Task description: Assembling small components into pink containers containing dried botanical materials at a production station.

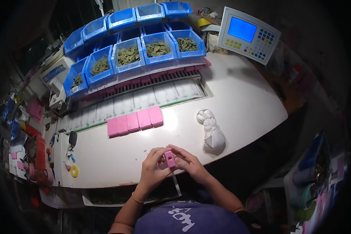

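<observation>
Close to the table's front edge, a small pink box (170,162) is held up between both hands, its narrow end facing up with a dark spot on it. My left hand (153,165) is closed round its left side, the thumb near the lower end. Fingers of my right hand (191,165) curl against the right side. Farther off, several pink boxes (132,122) lie side by side in a row. To the right of my hands rests a knotted white cloth bundle (212,134).
Blue bins (128,56) stand in tiers at the back, several holding dried green leaves. Below them runs a white sectioned strip (136,102) with a green edge. A control panel (249,34) with a blue screen stands back right. Yellow tape (74,171) lies left on the white table (245,93).
</observation>
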The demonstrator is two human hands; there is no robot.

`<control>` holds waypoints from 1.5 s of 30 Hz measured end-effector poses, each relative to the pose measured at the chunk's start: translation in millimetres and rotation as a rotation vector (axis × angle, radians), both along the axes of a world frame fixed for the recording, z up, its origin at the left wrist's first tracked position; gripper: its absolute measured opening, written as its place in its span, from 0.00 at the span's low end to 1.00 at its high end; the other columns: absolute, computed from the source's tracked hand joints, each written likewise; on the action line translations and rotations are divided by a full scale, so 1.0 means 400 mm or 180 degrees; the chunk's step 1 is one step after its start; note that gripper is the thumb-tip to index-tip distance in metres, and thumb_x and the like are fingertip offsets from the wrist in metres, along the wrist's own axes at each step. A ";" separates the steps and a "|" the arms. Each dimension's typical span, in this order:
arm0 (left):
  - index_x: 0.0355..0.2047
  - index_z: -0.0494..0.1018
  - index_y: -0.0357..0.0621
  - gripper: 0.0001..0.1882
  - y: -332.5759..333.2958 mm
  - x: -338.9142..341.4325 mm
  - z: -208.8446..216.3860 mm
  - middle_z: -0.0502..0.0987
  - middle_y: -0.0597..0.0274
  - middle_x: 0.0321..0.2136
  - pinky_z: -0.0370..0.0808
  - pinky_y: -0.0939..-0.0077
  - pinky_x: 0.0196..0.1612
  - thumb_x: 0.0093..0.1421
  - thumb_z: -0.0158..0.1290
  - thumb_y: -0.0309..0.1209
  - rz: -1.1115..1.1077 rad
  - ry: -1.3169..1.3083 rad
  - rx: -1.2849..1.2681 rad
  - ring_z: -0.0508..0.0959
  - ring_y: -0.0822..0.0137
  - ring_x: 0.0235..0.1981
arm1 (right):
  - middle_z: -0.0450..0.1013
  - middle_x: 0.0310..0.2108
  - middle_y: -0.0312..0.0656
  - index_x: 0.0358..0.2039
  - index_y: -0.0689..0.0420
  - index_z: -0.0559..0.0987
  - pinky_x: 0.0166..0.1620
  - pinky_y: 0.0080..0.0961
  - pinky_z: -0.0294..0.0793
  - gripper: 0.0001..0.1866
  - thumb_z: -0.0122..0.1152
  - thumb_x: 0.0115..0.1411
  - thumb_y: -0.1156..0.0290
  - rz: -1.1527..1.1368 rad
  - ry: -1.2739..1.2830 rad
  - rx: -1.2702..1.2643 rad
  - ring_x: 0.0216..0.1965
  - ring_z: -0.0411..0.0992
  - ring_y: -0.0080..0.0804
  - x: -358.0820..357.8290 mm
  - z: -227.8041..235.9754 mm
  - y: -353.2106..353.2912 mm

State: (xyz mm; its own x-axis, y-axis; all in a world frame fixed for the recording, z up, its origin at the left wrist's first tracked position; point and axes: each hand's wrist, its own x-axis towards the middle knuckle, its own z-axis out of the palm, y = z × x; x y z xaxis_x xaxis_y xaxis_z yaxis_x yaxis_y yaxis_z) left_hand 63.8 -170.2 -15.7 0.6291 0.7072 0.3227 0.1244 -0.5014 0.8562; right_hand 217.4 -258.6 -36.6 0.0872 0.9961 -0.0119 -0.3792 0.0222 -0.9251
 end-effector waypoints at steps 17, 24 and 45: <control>0.53 0.70 0.34 0.26 0.009 -0.031 -0.068 0.76 0.56 0.44 0.72 0.69 0.54 0.62 0.59 0.41 -0.0104 -0.1424 -0.1646 0.74 0.66 0.50 | 0.69 0.55 0.47 0.67 0.62 0.58 0.59 0.24 0.66 0.29 0.49 0.69 0.69 -0.0002 0.0455 -0.0425 0.54 0.69 0.27 -0.026 -0.018 -0.026; 0.47 0.71 0.32 0.38 0.012 -0.002 -0.037 0.76 0.51 0.36 0.77 0.69 0.40 0.67 0.35 0.62 -0.0095 -0.2385 -0.3022 0.77 0.63 0.37 | 0.70 0.51 0.51 0.67 0.58 0.50 0.53 0.23 0.71 0.37 0.58 0.62 0.82 -0.0184 0.0477 0.0256 0.50 0.72 0.28 -0.120 -0.012 -0.038; 0.25 0.76 0.33 0.28 -0.018 0.000 0.015 0.75 0.61 0.17 0.70 0.80 0.21 0.72 0.36 0.41 0.0280 -0.1063 -0.2037 0.73 0.74 0.17 | 0.70 0.51 0.39 0.44 0.49 0.80 0.48 0.33 0.71 0.19 0.70 0.49 0.74 -0.1002 -0.4022 0.2019 0.48 0.65 0.41 -0.004 0.138 0.041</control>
